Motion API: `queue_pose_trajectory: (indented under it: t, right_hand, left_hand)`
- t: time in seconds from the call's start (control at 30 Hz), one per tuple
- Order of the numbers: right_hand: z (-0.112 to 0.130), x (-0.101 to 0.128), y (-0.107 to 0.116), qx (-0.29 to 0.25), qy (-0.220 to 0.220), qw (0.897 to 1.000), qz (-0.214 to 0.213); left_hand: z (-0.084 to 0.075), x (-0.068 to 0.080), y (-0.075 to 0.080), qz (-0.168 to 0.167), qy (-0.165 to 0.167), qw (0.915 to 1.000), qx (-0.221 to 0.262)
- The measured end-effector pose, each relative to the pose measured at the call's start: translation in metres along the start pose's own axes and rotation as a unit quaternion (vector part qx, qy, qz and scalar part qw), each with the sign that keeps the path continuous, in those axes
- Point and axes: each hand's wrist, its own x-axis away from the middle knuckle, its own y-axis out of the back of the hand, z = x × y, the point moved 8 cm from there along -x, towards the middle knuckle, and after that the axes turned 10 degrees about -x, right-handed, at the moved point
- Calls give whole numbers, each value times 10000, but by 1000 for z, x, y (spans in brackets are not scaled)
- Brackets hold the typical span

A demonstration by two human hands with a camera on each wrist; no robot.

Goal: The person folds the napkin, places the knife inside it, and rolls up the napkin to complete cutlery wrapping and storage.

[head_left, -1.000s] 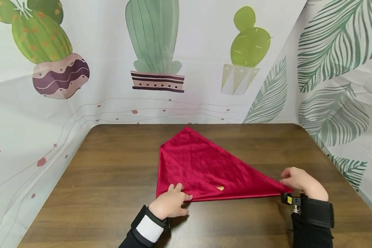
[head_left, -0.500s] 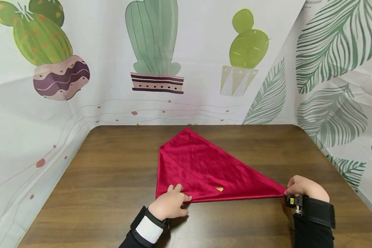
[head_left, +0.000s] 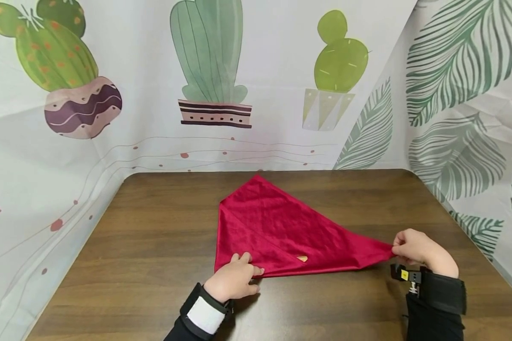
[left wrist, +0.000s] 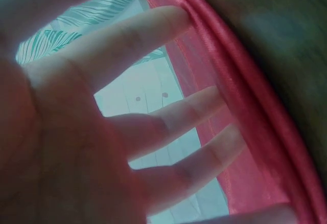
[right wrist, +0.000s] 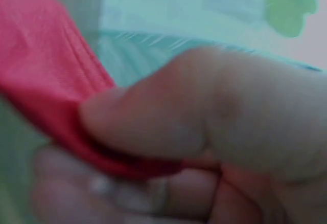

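Observation:
A red cloth (head_left: 281,232), folded into a triangle with its left corner turned in, lies on the brown wooden table (head_left: 153,246). My left hand (head_left: 234,277) presses the cloth's near left corner flat with straight fingers (left wrist: 204,111) on the red fabric (left wrist: 245,132). My right hand (head_left: 414,248) pinches the cloth's right tip and holds it slightly off the table. In the right wrist view the thumb (right wrist: 153,106) clamps the red tip (right wrist: 61,91) against the fingers. A small gold mark (head_left: 302,258) shows near the cloth's front edge.
Curtains printed with cacti (head_left: 213,61) and leaves (head_left: 461,94) close off the back and both sides of the table. Black cuffs with wrist cameras (head_left: 435,289) sit on both forearms.
My right hand closed on the cloth's right tip and lifted it a little off the table, slightly rumpling that end. The left hand stayed where it was.

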Motion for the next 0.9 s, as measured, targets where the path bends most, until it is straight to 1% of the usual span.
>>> queue_pose_trajectory:
  t: [0.07, 0.1, 0.17, 0.23, 0.27, 0.33, 0.4, 0.47, 0.5, 0.6, 0.67, 0.73, 0.8, 0.9]
  right_hand:
    - [18, 3, 7, 459, 329, 9977, -382]
    - [28, 5, 10, 662, 520, 9948, -573]
    - [49, 10, 15, 916, 942, 9861, -1019]
    - [71, 15, 17, 1011, 1377, 9739, -1492]
    - [81, 18, 17, 1029, 1621, 9661, -1728]
    - [102, 23, 15, 1057, 2086, 9459, -2250]
    - [119, 27, 10, 936, 2468, 9266, -2679]
    - [136, 29, 1, 783, 2805, 9065, -3056]
    - [143, 30, -3, 651, 2924, 8993, -3186]
    - [166, 31, -20, 286, 3277, 8794, -3442]
    - [179, 32, -32, 67, 3495, 8688, -3507]
    - [191, 33, -45, -103, 3703, 8604, -3501]
    - [199, 31, -59, -219, 3856, 8578, -3391]
    - [209, 28, -80, -104, 4011, 8603, -3145]
  left_hand:
    - [-1, 0, 2, -96, -80, 9995, -273]
    - [-1, -1, 2, -158, -130, 9989, -414]
    - [-1, -2, 4, -321, -189, 9973, -627]
    - [-1, -2, 6, -496, -179, 9959, -736]
    - [0, -3, 7, -579, -161, 9953, -762]
    - [0, -4, 11, -828, -97, 9932, -810]
    - [0, -4, 18, -1184, 15, 9896, -812]
    - [0, -3, 27, -1599, 161, 9841, -755]
    - [0, -2, 32, -1831, 232, 9804, -687]
    - [-1, 2, 48, -2436, 380, 9688, -241]
    - [-4, 4, 57, -2768, 369, 9602, 48]
    - [-7, 7, 66, -3078, 315, 9504, 305]
    - [-11, 9, 74, -3351, 260, 9402, 560]
    - [-17, 12, 82, -3633, 171, 9267, 949]
